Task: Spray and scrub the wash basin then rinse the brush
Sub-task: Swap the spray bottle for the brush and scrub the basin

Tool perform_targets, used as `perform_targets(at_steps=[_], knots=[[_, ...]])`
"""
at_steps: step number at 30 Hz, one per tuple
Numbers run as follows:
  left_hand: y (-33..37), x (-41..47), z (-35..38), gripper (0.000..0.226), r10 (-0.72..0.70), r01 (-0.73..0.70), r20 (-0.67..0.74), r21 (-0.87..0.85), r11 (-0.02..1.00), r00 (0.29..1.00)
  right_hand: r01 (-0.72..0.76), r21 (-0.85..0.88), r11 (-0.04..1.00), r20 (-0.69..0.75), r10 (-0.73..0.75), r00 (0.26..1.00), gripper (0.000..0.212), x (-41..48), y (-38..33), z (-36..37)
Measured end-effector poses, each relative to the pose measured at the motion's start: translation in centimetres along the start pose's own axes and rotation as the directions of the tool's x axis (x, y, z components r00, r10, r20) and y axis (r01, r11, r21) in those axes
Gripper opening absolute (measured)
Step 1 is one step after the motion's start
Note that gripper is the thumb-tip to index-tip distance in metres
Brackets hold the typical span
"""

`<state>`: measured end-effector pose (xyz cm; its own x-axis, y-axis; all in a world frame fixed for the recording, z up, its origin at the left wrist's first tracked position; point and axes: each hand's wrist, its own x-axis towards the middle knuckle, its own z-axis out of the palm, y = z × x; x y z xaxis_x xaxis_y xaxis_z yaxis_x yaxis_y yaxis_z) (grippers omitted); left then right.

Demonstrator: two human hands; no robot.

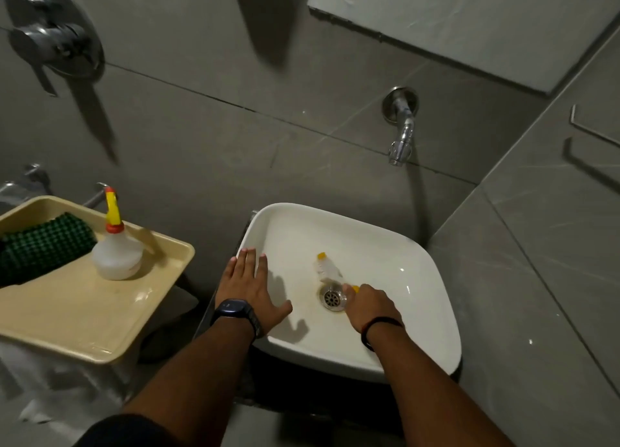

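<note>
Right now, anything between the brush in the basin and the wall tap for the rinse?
Nothing visible. The yellow-tipped brush, held by the right hand, lies in the white basin; the chrome tap hangs above, unobstructed.

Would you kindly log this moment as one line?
phase: scrubbing | right hand: brush in basin | left hand: open on rim | tap: off

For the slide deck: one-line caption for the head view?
Right hand scrubs the white wash basin near the drain with a yellow-handled brush; left hand rests open on the rim.

Bare forearms; left wrist wears a dark smartwatch (pixel 230 307) (dark strap), right wrist a thin black band (pixel 375 325)
</note>
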<state>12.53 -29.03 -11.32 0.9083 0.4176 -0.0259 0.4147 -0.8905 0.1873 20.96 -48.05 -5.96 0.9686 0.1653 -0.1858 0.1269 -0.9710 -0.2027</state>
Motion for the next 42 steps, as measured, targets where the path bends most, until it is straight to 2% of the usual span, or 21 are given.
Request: perform_targets(at_steps=[3,6,9,11,13,16,20,22,26,28,29,32,35,39,40,42], knots=[[0.0,0.0,-0.1,0.107,0.013,-0.014,0.013,0.014,1.0,1.0,-0.127,0.009,0.992,-0.027,0.127,0.992,0.048,-0.4,2.3,-0.8],[0.1,-0.3,-0.6,0.107,0.019,-0.02,0.035,0.031,0.999,0.999,-0.192,-0.018,0.981,0.026,0.192,0.981,0.044,-2.5,4.2,-2.2],[0.2,-0.5,-1.1,0.108,0.019,-0.021,0.052,0.039,0.999,0.998,-0.167,-0.012,0.986,0.159,0.167,0.973,0.052,-5.0,4.0,-2.9],[0.3,-0.6,-1.2,0.108,0.022,-0.025,0.06,0.05,0.998,0.998,-0.115,0.021,0.993,0.255,0.106,0.961,0.057,-6.3,2.8,-2.6],[0.4,-0.6,-1.2,0.108,0.023,-0.026,0.053,0.047,0.999,0.998,-0.049,0.052,0.997,0.29,0.032,0.956,0.058,-6.8,1.0,-1.7],[0.3,-0.4,-0.8,0.106,0.019,-0.02,0.03,0.018,1.0,0.999,-0.002,0.063,0.998,0.23,-0.012,0.973,0.056,-5.4,-1.6,-0.1],[0.1,0.0,-0.1,0.106,0.01,-0.01,0.009,0.015,1.0,1.0,-0.12,0.05,0.992,0.077,0.115,0.99,0.054,-1.5,-2.4,0.2],[0.1,0.0,-0.2,0.106,0.012,-0.012,0.003,0.019,1.0,1.0,-0.155,0.029,0.987,0.051,0.153,0.987,0.054,-0.4,-1.9,-0.2],[0.2,-0.2,-0.5,0.106,0.014,-0.014,0.023,0.023,1.0,1.0,0.033,0.122,0.992,0.231,-0.061,0.971,0.056,-1.6,-2.8,0.4],[0.2,-0.3,-0.7,0.106,0.009,-0.01,0.032,0.02,1.0,0.999,0.088,0.092,0.992,0.227,-0.107,0.968,0.054,-2.7,-2.5,0.6],[0.2,-0.3,-0.8,0.106,0.009,-0.01,0.037,0.021,1.0,0.999,0.064,0.061,0.996,0.182,-0.074,0.98,0.051,-2.9,-1.9,0.4],[0.2,-0.3,-1.0,0.105,0.012,-0.013,0.051,0.027,1.0,0.999,-0.15,-0.009,0.989,0.082,0.15,0.985,0.046,-3.2,1.2,-1.3],[0.3,-0.5,-1.3,0.104,0.016,-0.017,0.062,0.031,0.999,0.998,-0.229,-0.069,0.971,0.133,0.237,0.962,0.049,-4.2,3.0,-3.3],[0.5,-0.8,-1.7,0.105,0.015,-0.018,0.073,0.04,0.999,0.997,-0.115,-0.022,0.993,0.365,0.115,0.924,0.054,-5.2,0.8,-4.5],[0.5,-0.8,-1.7,0.105,0.016,-0.019,0.073,0.04,0.999,0.997,-0.092,0.014,0.996,0.391,0.079,0.917,0.054,-5.4,-0.1,-4.1],[0.4,-0.7,-1.6,0.105,0.015,-0.017,0.064,0.035,0.999,0.998,-0.066,0.052,0.996,0.351,0.044,0.935,0.058,-5.2,-1.4,-2.8]])
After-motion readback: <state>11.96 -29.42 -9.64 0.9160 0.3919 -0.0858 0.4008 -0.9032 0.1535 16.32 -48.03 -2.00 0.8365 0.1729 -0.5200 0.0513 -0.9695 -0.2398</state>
